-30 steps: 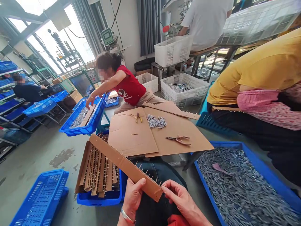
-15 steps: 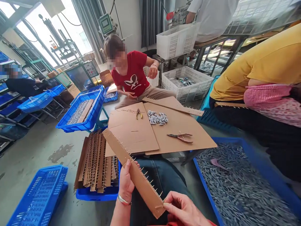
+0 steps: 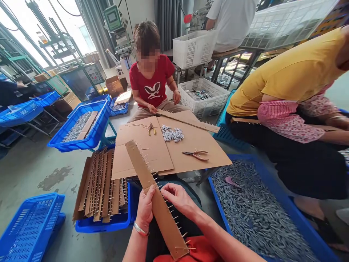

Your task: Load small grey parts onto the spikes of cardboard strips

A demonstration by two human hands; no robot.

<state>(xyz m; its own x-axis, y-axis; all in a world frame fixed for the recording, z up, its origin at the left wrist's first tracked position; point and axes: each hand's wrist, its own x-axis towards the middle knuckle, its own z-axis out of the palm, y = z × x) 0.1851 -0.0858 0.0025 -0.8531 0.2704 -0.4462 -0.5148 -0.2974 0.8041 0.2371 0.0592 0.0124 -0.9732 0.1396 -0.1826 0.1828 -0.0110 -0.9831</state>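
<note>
The left hand (image 3: 145, 207) clasps the long brown cardboard strip (image 3: 166, 222) mid-length, its long axis slanting past the near edge of the cardboard-covered tabletop (image 3: 215, 158), while the right hand (image 3: 178, 198), its grip unclear, meets the thin pale spikes (image 3: 184, 235).

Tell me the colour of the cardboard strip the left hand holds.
The cardboard strip is brown, best seen in the head view.

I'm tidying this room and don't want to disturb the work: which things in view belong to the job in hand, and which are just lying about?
Job in hand:
cardboard strip with sticks, gripped by the left hand, right hand at its edge
similar strips bunched at left, probably

Apparently lying about:
reddish-handled pliers
yellow-handled pliers
blue basket, lower left
</note>
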